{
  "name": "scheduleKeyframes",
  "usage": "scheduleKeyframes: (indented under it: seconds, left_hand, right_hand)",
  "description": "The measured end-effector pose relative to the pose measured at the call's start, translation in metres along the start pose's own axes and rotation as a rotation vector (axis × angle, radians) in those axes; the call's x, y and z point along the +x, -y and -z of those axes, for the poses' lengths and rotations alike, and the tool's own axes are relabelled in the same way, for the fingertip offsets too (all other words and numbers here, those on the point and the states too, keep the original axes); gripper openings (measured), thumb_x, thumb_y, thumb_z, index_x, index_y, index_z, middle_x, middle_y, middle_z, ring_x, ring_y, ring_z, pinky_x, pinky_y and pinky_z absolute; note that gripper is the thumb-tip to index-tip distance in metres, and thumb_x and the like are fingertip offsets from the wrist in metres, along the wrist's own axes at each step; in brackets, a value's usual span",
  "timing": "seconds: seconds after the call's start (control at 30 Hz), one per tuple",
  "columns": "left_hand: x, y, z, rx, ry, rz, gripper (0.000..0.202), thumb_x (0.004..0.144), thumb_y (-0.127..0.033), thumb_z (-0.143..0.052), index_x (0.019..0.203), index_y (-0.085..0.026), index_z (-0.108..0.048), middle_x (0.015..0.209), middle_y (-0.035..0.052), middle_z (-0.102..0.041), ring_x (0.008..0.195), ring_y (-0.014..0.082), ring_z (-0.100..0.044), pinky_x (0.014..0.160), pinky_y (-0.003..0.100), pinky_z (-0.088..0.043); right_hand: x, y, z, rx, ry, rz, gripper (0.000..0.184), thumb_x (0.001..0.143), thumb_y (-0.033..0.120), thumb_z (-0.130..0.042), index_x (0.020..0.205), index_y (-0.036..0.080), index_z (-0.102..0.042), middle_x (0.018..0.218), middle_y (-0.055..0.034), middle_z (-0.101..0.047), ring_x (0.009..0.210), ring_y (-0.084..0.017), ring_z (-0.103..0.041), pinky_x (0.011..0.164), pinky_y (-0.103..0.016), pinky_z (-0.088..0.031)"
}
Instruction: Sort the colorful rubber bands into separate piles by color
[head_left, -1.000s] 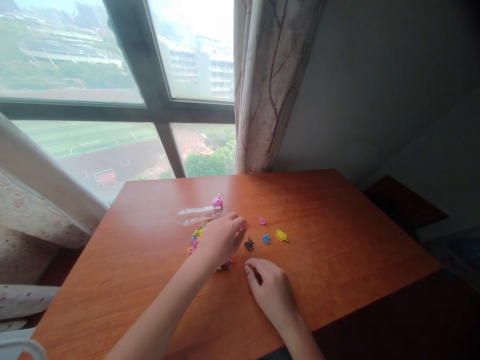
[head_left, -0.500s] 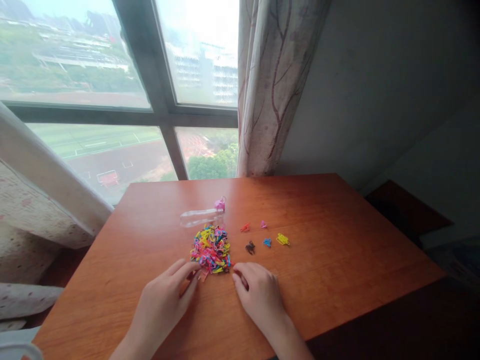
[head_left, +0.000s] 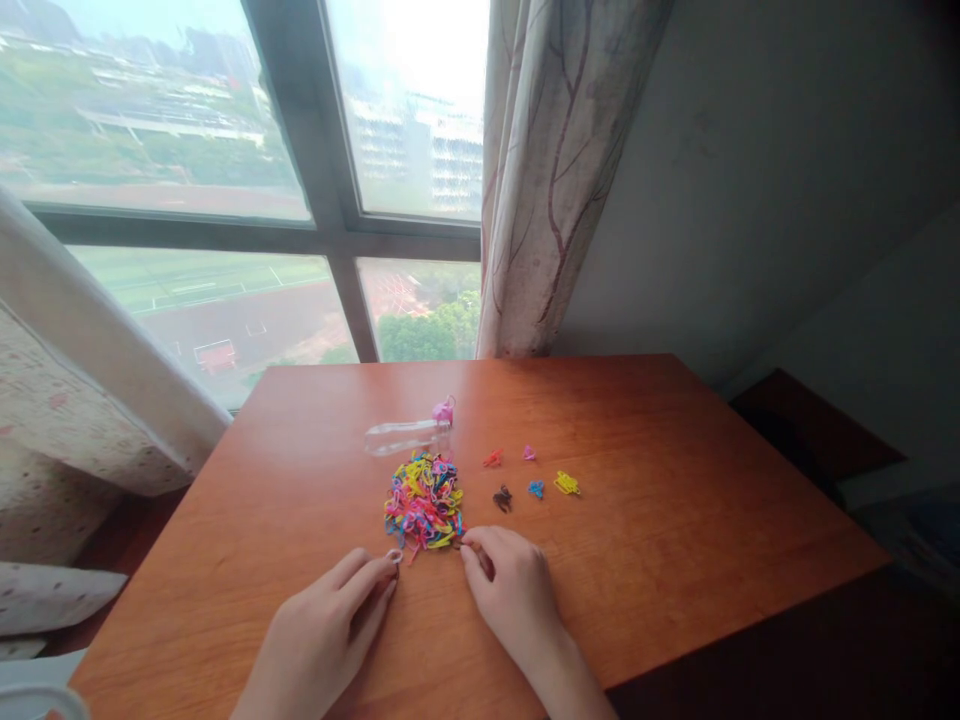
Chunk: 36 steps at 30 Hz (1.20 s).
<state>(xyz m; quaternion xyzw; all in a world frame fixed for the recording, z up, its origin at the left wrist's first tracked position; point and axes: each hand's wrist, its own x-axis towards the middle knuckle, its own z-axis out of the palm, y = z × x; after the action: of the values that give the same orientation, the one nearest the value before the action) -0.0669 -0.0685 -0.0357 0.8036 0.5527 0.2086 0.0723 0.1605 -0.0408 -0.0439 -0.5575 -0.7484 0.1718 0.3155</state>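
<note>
A heap of small rubber bands (head_left: 424, 500), in pink, yellow, blue, red and black, lies on the wooden table. At the heap's lower left, my left hand (head_left: 330, 620) pinches a pale pink rubber band (head_left: 394, 556) between thumb and forefinger. My right hand (head_left: 517, 590) is at the lower right edge, its thumb and forefinger closed on what looks like a dark rubber band (head_left: 458, 545), mostly hidden by the fingertips. Right of the heap are small sorted groups: red bands (head_left: 492, 458), pink bands (head_left: 529, 453), black bands (head_left: 502, 497), blue bands (head_left: 535, 489) and yellow bands (head_left: 567, 484).
Behind the heap lies a clear plastic container (head_left: 405, 438) with a pink cap (head_left: 443, 411) beside its right end. The brown table (head_left: 675, 480) reaches to the window and a patterned curtain (head_left: 555, 180). A white object (head_left: 41, 700) shows at the lower left.
My left hand has drawn back from the heap, down and slightly left, with a pale pink rubber band in its fingertips. My right hand has shifted slightly left at the heap's edge.
</note>
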Motion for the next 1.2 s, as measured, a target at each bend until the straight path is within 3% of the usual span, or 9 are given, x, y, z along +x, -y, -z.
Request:
scheduleKeyframes:
  seconds: [0.27, 0.5, 0.93, 1.2]
  left_hand:
    - [0.009, -0.012, -0.006, -0.009, 0.015, -0.023, 0.023, 0.096, -0.028, -0.041, 0.095, -0.027, -0.064, 0.084, -0.0006, -0.068, 0.067, 0.0130, -0.069, 0.056, 0.019, -0.050]
    - [0.013, -0.017, -0.007, 0.029, 0.051, -0.026, 0.024, 0.097, -0.028, -0.039, 0.092, -0.027, -0.063, 0.085, -0.0003, -0.068, 0.070, 0.0132, -0.069, 0.059, 0.019, -0.049]
    - [0.004, -0.011, -0.009, 0.031, 0.016, 0.064, 0.024, 0.096, -0.037, -0.044, 0.090, -0.027, -0.065, 0.080, -0.0019, -0.066, 0.065, 0.0131, -0.068, 0.058, 0.020, -0.049]
    - [0.005, -0.010, -0.009, 0.026, 0.043, 0.104, 0.020, 0.095, -0.038, -0.046, 0.093, -0.028, -0.064, 0.083, -0.0039, -0.067, 0.068, 0.0123, -0.069, 0.057, 0.021, -0.047]
  right_hand:
    - [0.006, -0.028, 0.016, 0.047, -0.116, -0.110, 0.016, 0.089, 0.023, -0.053, 0.084, 0.022, -0.068, 0.069, -0.0007, -0.067, 0.058, -0.014, -0.060, 0.056, -0.022, -0.041]
    - [0.013, -0.043, 0.022, -0.040, -0.139, -0.160, 0.018, 0.090, 0.025, -0.053, 0.085, 0.022, -0.069, 0.072, -0.0013, -0.069, 0.061, -0.015, -0.062, 0.059, -0.023, -0.040]
    - [0.007, -0.036, 0.020, -0.048, -0.143, -0.156, 0.016, 0.093, 0.025, -0.053, 0.087, 0.021, -0.068, 0.074, -0.0007, -0.067, 0.063, -0.015, -0.060, 0.062, -0.024, -0.038]
    - [-0.005, -0.026, 0.010, -0.053, -0.072, -0.060, 0.017, 0.093, 0.020, -0.052, 0.083, 0.022, -0.065, 0.071, 0.0009, -0.065, 0.064, -0.014, -0.059, 0.063, -0.024, -0.035]
